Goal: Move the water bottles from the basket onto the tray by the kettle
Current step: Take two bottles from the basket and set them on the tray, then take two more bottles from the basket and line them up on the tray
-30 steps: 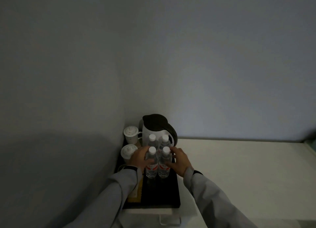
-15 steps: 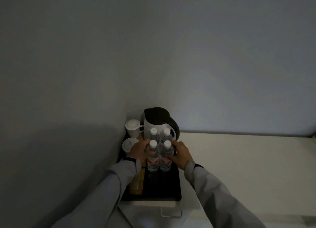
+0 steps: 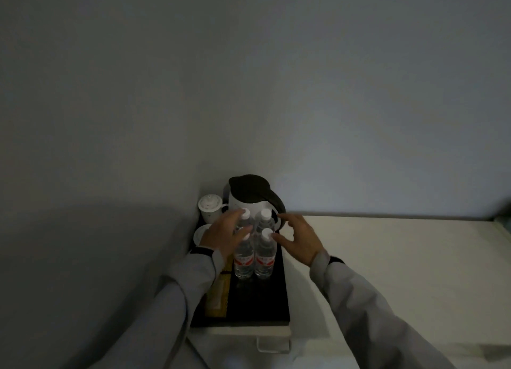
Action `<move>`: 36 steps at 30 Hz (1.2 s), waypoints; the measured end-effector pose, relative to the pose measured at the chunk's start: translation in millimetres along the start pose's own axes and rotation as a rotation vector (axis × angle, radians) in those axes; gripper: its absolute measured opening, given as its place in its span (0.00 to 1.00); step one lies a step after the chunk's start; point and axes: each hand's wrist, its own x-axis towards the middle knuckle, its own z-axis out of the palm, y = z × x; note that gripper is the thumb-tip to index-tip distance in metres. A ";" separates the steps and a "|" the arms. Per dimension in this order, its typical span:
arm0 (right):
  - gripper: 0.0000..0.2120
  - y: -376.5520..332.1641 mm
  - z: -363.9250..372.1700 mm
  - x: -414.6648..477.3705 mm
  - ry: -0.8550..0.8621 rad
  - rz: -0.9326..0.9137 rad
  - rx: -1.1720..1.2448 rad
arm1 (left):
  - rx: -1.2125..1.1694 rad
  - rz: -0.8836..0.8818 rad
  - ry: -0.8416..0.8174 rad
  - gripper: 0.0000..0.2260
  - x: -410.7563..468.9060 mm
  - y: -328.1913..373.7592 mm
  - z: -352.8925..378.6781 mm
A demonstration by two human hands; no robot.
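Several clear water bottles with white caps and red labels [image 3: 265,255] stand upright in a tight cluster on the black tray [image 3: 262,305], just in front of the white kettle with a dark lid [image 3: 250,196]. My left hand [image 3: 225,237] hovers at the cluster's left side with fingers spread, partly hiding the left bottles. On the right, my right hand [image 3: 300,238] is also spread, fingertips close to the front right bottle's cap. Neither hand grips a bottle. No basket is in view.
Two white lidded cups [image 3: 210,208] stand left of the kettle, against the wall corner. A yellow packet [image 3: 218,294] lies along the tray's left side. The tray rests on a white counter [image 3: 401,272] that stretches to the right.
Both hands have let go of the front bottles and lifted up and outward with fingers spread. The bottles stay where they stood.
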 end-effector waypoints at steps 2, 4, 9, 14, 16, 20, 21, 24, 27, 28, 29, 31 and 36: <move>0.26 -9.4 -24.2 -3.8 0.053 -0.055 -0.053 | 0.038 0.099 0.043 0.23 2.0 18.7 -12.9; 0.28 -21.4 -51.8 -11.7 0.107 -0.108 -0.103 | 0.111 0.190 0.072 0.25 4.0 42.4 -25.2; 0.33 -46.7 -125.7 -44.0 0.295 -0.179 -0.246 | 0.297 0.440 0.169 0.29 8.1 112.4 -41.5; 0.35 -48.4 -202.7 -87.7 0.469 -0.168 -0.378 | 0.413 0.638 0.189 0.33 2.5 182.2 -38.6; 0.35 -39.5 -230.8 -106.5 0.517 -0.158 -0.409 | 0.450 0.698 0.206 0.34 -1.5 209.9 -29.4; 0.36 -3.7 -287.2 -149.7 0.588 -0.117 -0.415 | 0.491 0.786 0.238 0.33 -10.4 264.3 11.9; 0.36 6.2 -299.8 -159.0 0.605 -0.110 -0.406 | 0.497 0.797 0.245 0.33 -12.0 276.0 23.0; 0.35 44.9 -345.1 -193.3 0.635 -0.076 -0.393 | 0.499 0.818 0.265 0.33 -19.5 322.5 68.3; 0.35 86.1 -391.2 -226.2 0.638 -0.034 -0.416 | 0.474 0.831 0.268 0.33 -27.8 374.2 118.1; 0.35 98.9 -405.5 -235.7 0.641 -0.021 -0.421 | 0.466 0.838 0.263 0.33 -29.6 390.5 134.5; 0.35 110.9 -419.3 -244.4 0.649 -0.008 -0.422 | 0.455 0.842 0.249 0.33 -30.4 406.1 150.3; 0.35 133.7 -446.0 -260.3 0.660 0.018 -0.418 | 0.436 0.850 0.211 0.33 -30.4 436.1 181.6; 0.36 192.8 -511.1 -289.4 0.693 0.079 -0.448 | 0.411 0.915 0.168 0.34 -11.1 507.2 259.3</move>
